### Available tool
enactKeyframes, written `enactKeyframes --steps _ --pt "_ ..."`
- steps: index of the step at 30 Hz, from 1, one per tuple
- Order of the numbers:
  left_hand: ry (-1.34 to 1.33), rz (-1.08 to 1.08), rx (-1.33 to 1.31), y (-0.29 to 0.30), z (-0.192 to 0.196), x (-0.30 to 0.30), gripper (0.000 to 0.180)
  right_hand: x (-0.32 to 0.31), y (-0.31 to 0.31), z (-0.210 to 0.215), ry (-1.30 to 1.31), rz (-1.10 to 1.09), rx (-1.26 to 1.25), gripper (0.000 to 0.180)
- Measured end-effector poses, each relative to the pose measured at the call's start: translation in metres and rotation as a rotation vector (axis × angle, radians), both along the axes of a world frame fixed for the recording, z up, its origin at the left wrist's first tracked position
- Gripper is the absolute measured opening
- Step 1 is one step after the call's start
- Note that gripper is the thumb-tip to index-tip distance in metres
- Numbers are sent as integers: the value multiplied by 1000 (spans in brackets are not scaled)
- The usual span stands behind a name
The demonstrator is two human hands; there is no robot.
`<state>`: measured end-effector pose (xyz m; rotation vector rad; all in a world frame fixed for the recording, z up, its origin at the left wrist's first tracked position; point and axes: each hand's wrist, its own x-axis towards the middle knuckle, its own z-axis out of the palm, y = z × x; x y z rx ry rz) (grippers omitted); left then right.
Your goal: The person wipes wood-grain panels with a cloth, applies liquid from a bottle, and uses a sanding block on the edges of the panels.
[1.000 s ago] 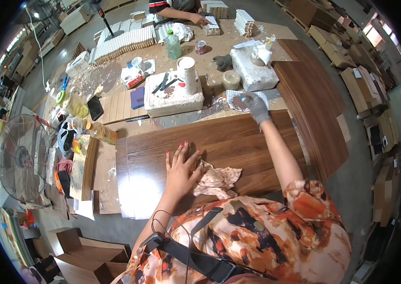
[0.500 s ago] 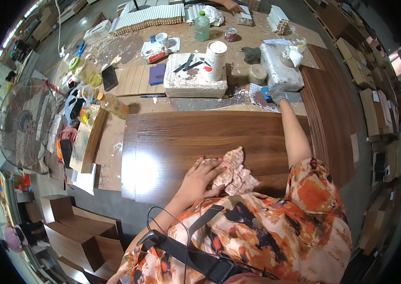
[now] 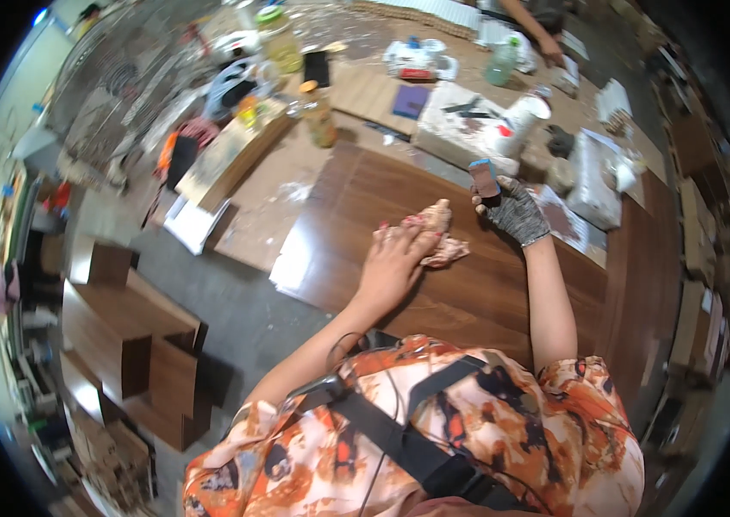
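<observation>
A dark brown wood-grain board (image 3: 468,297) lies in front of me at the table's near edge. My left hand (image 3: 395,257) rests on it, fingers over a crumpled pinkish, stained cloth (image 3: 444,250). Above the board's far right part, my right hand (image 3: 513,211), in a grey fingerless glove, grips a small block (image 3: 485,179) with a brown face and a blue edge. Beside that hand lies a stained sheet of newspaper (image 3: 561,215).
Beyond the board stand a paint-spattered white block (image 3: 447,129) and a white cylinder (image 3: 524,121). An orange-capped bottle (image 3: 318,116) is at the far left, near a wooden block (image 3: 231,159). Another person's arm (image 3: 533,26) reaches in at the back.
My right hand has lifted the small block off the newspaper and brought it leftward over the board. Under my left hand the cloth is more bunched. The whole view has turned.
</observation>
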<state>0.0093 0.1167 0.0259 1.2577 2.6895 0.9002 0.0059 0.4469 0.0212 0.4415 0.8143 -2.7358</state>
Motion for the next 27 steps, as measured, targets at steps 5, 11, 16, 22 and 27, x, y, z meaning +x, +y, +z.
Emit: enactKeyframes --steps 5,11,16,22,27 --pt "55 24 82 -5 -4 0 46 -49 -146 75 220 501 630 45" --pt "41 32 315 -8 -36 -2 42 -48 -274 31 849 580 1484 52" --pt "82 34 215 -7 -40 -6 55 -20 -319 18 961 562 1547 51" --pt "93 42 258 -7 -46 -8 59 -14 -323 13 1007 542 1703 50" --pt "130 73 240 -2 -59 -8 61 -23 -316 13 1003 442 1761 50"
